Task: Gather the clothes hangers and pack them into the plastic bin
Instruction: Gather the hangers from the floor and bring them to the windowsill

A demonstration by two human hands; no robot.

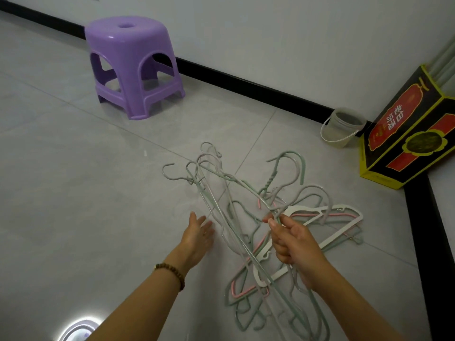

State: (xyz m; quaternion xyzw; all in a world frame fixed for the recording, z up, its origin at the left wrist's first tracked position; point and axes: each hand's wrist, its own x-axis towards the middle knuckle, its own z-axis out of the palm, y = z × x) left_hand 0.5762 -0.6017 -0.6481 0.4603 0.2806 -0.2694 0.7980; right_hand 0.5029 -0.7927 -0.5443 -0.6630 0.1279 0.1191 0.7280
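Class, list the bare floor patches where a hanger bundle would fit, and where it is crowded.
Bare floor: left of the left hand; between the purple stool and the hanger pile; along the baseboard from stool to bucket. Crowded: the pile around the right hand, the box corner.

The left forearm [138,306] and right forearm [349,306] are bare up to the left hand [198,232] and right hand [293,242]. The left wrist wears a bracelet [172,271] of round, dark brown wooden beads, with one paler bead; a tiny glint on a left finger may be a ring
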